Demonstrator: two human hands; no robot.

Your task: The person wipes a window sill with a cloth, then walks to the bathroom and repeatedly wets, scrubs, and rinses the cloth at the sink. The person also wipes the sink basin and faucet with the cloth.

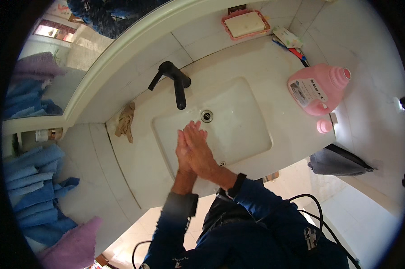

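Note:
Over the left part of a white rectangular washbasin (236,134), my left hand (183,153) and my right hand (202,153) are pressed together. The right lies across the left and hides much of its palm. Fingertips of both point towards the metal drain (207,116), and no object shows between them. Beyond the hands stands a black single-lever tap (180,89), its spout over the basin's rear edge; I see no water stream from it. Black bands sit at both wrists.
A crumpled brown cloth (125,122) lies left of the basin. To the right are an uncapped pink plastic bottle (316,87) and its pink cap (324,126). Soap rests in a pink dish (244,25). Blue towels (37,191) hang left; a grey cloth (338,161) hangs right.

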